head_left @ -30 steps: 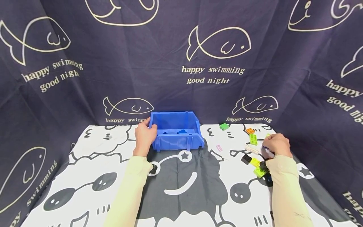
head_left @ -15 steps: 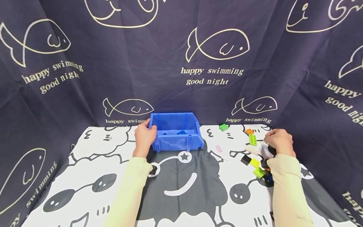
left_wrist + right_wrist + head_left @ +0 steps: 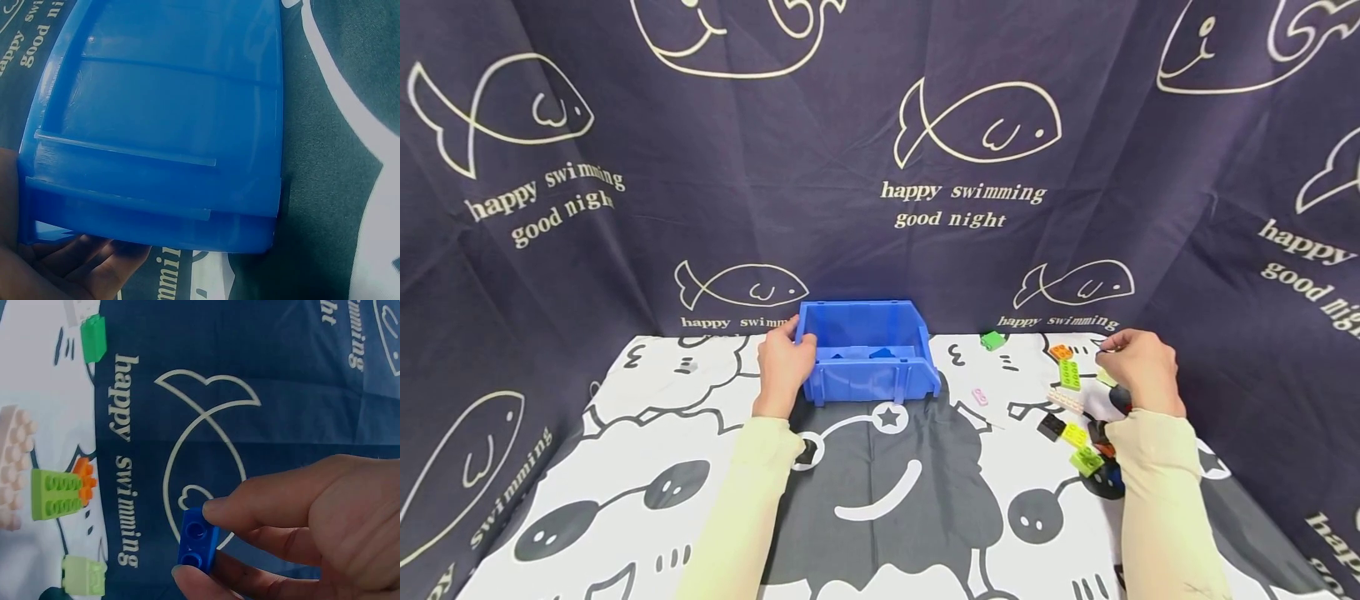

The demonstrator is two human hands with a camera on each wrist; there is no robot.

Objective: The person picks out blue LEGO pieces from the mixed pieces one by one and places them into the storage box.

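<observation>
With thumb and curled fingers, my left hand [image 3: 785, 371] grips the left wall of a blue plastic bin [image 3: 868, 379]. That wall fills much of the left wrist view, with part of the hand [image 3: 62, 269] at its lower left edge. A few blue pieces [image 3: 882, 352] show inside the bin. Over at the right of the table, my right hand [image 3: 1141, 371] pinches a small blue toy brick [image 3: 199, 539] between thumb and fingertips. Two studs of the brick are visible in the right wrist view. Near that hand lies a pale green brick [image 3: 84, 575].
Loose bricks lie left of and below the right hand: bright green [image 3: 992, 340], orange [image 3: 1061, 352], lime [image 3: 1070, 375], cream [image 3: 1065, 399], pink [image 3: 979, 397], black [image 3: 1051, 427] and yellow [image 3: 1074, 435]. A dark fish-print cloth [image 3: 970, 250] stands behind the table.
My right hand has shifted slightly right and up, uncovering dark pieces beside its wrist. The left hand keeps its grip on the bin, which has not moved on the table.
</observation>
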